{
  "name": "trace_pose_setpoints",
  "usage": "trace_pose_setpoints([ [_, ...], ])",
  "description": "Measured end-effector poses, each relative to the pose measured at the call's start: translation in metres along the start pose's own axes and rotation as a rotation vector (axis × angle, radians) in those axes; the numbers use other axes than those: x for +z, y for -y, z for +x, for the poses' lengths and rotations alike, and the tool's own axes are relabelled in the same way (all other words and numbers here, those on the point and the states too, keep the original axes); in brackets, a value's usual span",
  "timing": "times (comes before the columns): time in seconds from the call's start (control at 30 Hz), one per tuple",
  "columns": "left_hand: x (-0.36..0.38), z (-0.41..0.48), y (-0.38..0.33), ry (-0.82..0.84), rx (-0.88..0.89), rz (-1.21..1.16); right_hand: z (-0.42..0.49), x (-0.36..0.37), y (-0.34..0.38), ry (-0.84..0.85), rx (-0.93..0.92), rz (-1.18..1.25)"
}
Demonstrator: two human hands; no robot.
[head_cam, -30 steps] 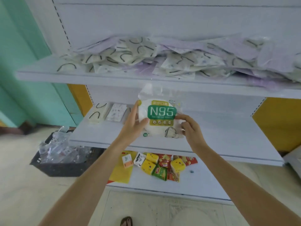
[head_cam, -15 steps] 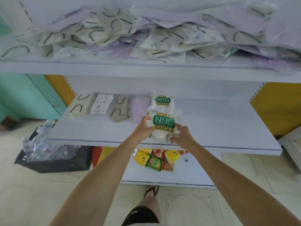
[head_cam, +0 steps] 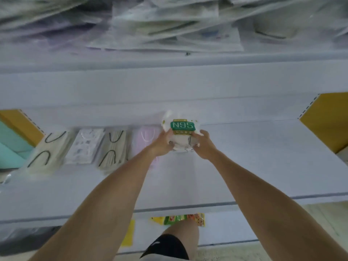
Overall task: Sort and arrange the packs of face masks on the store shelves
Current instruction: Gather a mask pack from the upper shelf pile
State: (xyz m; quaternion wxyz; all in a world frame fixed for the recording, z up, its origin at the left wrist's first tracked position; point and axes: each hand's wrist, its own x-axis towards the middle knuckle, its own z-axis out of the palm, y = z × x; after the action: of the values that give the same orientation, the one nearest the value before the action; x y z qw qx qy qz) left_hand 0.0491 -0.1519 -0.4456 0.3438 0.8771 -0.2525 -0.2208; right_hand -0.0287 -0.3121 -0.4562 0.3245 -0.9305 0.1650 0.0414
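The fingers (head_cam: 170, 146) of the left hand (head_cam: 161, 145) curl round the lower left edge of the N95 mask pack (head_cam: 181, 127). The right hand (head_cam: 204, 146) pinches the lower right edge the same way, so both hands are clamped on it, one per side, probably to keep it square as it goes down. The pack sits far back on the middle shelf (head_cam: 263, 159), just right of the pink mask pack (head_cam: 144, 137). That one ends a tidy row with the cream black-looped packs (head_cam: 47, 153) and a patterned white pack (head_cam: 84, 146). The placing looks meant to extend the row by type. The pack is puffy clear plastic over white masks, with a green N95 label and a gold strip (whether it rests on the shelf or on another pack, I cannot tell). A blurred unsorted heap of packs (head_cam: 169, 25) lies on the shelf above.
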Motion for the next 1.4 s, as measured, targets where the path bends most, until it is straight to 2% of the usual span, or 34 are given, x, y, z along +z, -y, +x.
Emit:
trace_pose_setpoints([
  [0.1,-0.001,0.014,0.011,0.017,0.001,0.085,0.012,0.007,-0.003,0.077,-0.017,-0.058],
  [0.3,0.005,-0.016,0.005,-0.073,-0.117,0.186,-0.022,-0.004,-0.002,0.021,-0.007,-0.208],
  [0.47,-0.010,-0.094,-0.012,-0.127,-0.035,0.264,-0.093,-0.029,0.006,0.147,-0.144,-0.368],
  [0.6,-0.027,-0.174,-0.047,-0.253,0.085,0.256,-0.161,-0.063,0.031,0.122,-0.312,-0.399],
  [0.7,-0.037,-0.227,-0.092,-0.389,0.179,0.246,-0.212,-0.101,0.053,0.026,-0.437,-0.370],
  [0.87,-0.058,-0.280,-0.185,-0.537,0.380,0.311,-0.279,-0.167,0.087,-0.234,-0.643,-0.289],
  [1.07,-0.101,-0.319,-0.252,-0.733,0.562,0.428,-0.311,-0.222,0.122,-0.497,-0.820,-0.243],
  [1.13,-0.115,-0.323,-0.261,-0.715,0.519,0.456,-0.310,-0.236,0.129,-0.592,-0.797,-0.216],
  [1.2,-0.123,-0.320,-0.265,-0.667,0.470,0.477,-0.306,-0.248,0.132,-0.630,-0.656,-0.181],
  [1.3,-0.121,-0.310,-0.271,-0.558,0.476,0.531,-0.291,-0.259,0.129,-0.527,-0.349,-0.179],
  [1.4,-0.107,-0.292,-0.279,-0.464,0.488,0.551,-0.274,-0.263,0.128,-0.499,-0.231,-0.193],
])
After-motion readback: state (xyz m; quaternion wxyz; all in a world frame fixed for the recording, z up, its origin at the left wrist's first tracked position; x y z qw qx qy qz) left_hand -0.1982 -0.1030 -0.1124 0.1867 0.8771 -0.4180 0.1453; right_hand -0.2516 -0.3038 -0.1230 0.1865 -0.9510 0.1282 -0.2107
